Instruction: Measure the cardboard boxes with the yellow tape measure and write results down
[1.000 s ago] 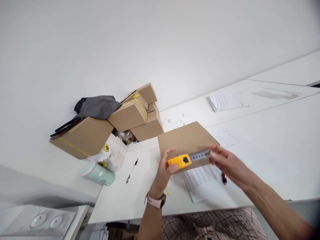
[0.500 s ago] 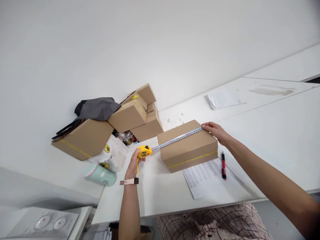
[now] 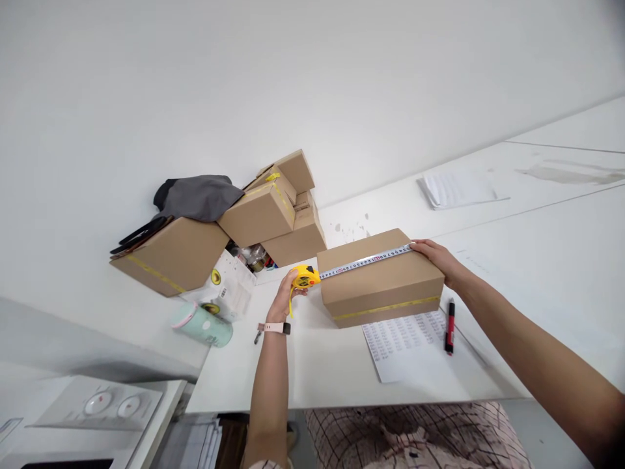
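Observation:
A closed cardboard box [image 3: 385, 286] with yellow tape along its front side lies on the white table, partly over a printed sheet [image 3: 407, 345]. Across its top runs the metal blade of a yellow tape measure [image 3: 305, 278]. My left hand [image 3: 284, 294] is closed around the tape measure's case, close against the box's left edge. At the box's right edge, my right hand [image 3: 436, 259] pinches the blade's end, with the fingertips on the top edge of the box.
A red and black marker [image 3: 450, 327] lies on the sheet. Stacked cardboard boxes [image 3: 258, 221], a grey cloth [image 3: 200, 197], a white carton [image 3: 229, 286] and a mint green tumbler [image 3: 205, 324] stand left. Papers [image 3: 456, 189] lie at the back; a white appliance [image 3: 102, 407] is lower left.
The tape measure's case has moved right, up against the box, and less blade is out. My right hand still holds the blade's end at the right edge. The whole view has shifted slightly.

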Demonstrator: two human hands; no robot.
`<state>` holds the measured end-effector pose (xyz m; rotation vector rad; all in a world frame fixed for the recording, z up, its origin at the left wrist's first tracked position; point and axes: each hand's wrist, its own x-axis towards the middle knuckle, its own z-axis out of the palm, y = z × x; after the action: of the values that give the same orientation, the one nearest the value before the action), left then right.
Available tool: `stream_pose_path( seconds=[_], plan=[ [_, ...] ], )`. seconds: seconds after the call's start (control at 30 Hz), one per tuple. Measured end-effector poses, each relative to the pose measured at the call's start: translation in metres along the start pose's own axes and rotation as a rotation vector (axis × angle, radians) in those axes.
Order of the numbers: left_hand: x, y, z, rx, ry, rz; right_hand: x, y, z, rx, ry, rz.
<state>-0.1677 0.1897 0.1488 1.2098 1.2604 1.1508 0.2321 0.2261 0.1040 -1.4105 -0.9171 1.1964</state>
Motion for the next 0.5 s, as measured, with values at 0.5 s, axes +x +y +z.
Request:
stream_pose_path(
  seconds=[0.5],
  plan=[
    [0.025,0.005,-0.007,-0.030,-0.076,-0.025,-0.004,-0.004,-0.001,-0.091,0.036,-0.078]
  ],
)
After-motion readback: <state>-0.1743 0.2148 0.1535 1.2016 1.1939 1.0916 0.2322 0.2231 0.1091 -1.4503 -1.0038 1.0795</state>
